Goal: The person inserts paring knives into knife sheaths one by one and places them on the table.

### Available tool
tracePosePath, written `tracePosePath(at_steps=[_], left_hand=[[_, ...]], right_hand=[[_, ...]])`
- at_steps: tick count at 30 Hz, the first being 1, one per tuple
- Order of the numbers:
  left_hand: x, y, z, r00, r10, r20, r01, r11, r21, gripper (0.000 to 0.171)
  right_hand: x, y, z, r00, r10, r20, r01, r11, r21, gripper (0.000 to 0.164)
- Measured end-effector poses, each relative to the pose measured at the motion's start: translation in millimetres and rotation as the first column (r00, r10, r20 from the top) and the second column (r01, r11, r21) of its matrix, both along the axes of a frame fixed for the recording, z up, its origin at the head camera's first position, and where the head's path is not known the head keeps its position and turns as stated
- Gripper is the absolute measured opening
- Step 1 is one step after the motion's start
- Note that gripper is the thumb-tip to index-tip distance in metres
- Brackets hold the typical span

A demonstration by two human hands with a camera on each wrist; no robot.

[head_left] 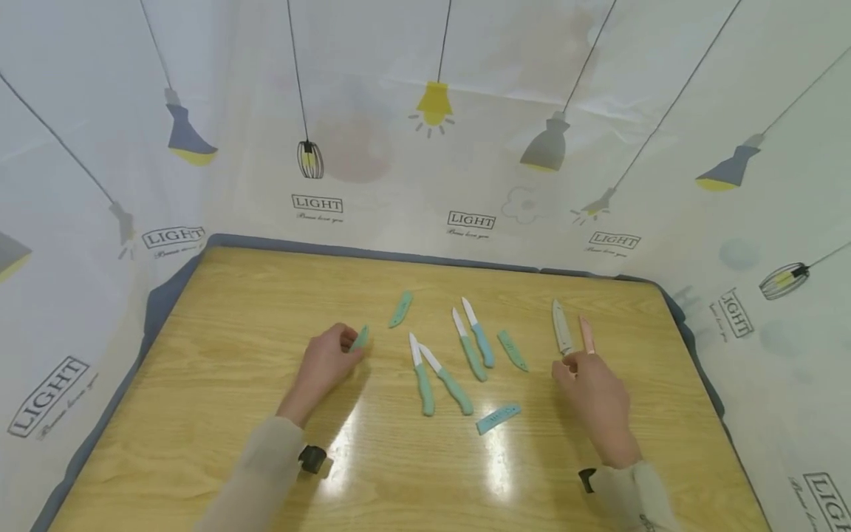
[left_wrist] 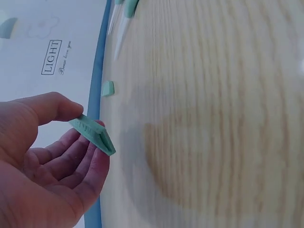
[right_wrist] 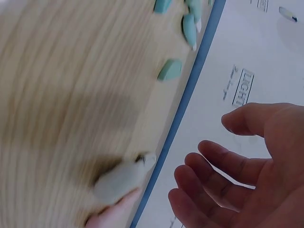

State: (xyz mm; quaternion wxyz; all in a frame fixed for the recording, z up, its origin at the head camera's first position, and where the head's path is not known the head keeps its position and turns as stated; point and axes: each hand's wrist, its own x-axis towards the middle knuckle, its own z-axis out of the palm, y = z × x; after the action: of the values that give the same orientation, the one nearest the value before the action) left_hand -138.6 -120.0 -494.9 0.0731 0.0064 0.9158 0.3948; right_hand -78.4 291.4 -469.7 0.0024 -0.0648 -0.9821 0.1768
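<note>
My left hand (head_left: 329,362) pinches a green knife sheath (left_wrist: 92,133) between thumb and fingers, its slotted end facing away from the palm. My right hand (right_wrist: 247,166) hovers with fingers relaxed and nothing between them. Below it lie a pale, knife-shaped thing (head_left: 561,325) and a narrow pink thing (head_left: 587,334), their near ends hidden by the hand in the head view. In the middle lie two green-handled knives (head_left: 426,388) with white blades crossing near the tips. Beyond them, another green-handled knife (head_left: 473,355) lies beside a blue-handled knife (head_left: 482,343).
A green sheath (head_left: 400,309) lies beyond the left hand. A second green sheath (head_left: 513,350) is right of the knives, and a blue sheath (head_left: 499,419) is nearer me. The wooden table (head_left: 253,288) meets a lamp-printed white sheet (head_left: 385,214) along its blue-grey edge.
</note>
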Motion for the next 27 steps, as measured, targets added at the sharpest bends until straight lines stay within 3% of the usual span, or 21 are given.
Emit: tracePosePath(at_steps=[7, 11, 13, 17, 22, 24, 27], left_hand=[[3.8, 1, -0.1, 0.999, 0.05, -0.004, -0.048, 0.986, 0.158, 0.043], [5.5, 3, -1.5, 0.996, 0.074, 0.04, -0.082, 0.962, 0.261, 0.043], [6.0, 5, -3.3, 0.992, 0.092, 0.08, -0.114, 0.934, 0.337, 0.044], [7.9, 9, -7.5, 0.979, 0.113, 0.171, -0.186, 0.846, 0.5, 0.043], [12.2, 14, -7.2, 0.963, 0.139, 0.232, -0.257, 0.743, 0.618, 0.039], [13.4, 16, -6.8, 0.958, 0.146, 0.245, -0.274, 0.716, 0.642, 0.039], [14.5, 18, -7.8, 0.957, 0.14, 0.256, -0.28, 0.686, 0.672, 0.038]], right_hand=[[2.2, -34, -11.6, 0.979, 0.088, -0.184, -0.089, 0.996, 0.003, 0.036], [4.4, -56, -13.3, 0.962, 0.128, -0.24, -0.133, 0.991, -0.003, 0.035], [5.2, -66, -14.0, 0.947, 0.155, -0.281, -0.162, 0.987, -0.003, 0.033], [5.4, -86, -18.3, 0.908, 0.207, -0.365, -0.221, 0.975, 0.003, 0.026], [4.0, -107, -25.7, 0.858, 0.276, -0.433, -0.293, 0.956, 0.03, 0.02], [3.3, -115, -26.2, 0.856, 0.29, -0.427, -0.306, 0.951, 0.033, 0.019], [2.4, -127, -24.3, 0.877, 0.297, -0.378, -0.312, 0.95, 0.021, 0.021]])
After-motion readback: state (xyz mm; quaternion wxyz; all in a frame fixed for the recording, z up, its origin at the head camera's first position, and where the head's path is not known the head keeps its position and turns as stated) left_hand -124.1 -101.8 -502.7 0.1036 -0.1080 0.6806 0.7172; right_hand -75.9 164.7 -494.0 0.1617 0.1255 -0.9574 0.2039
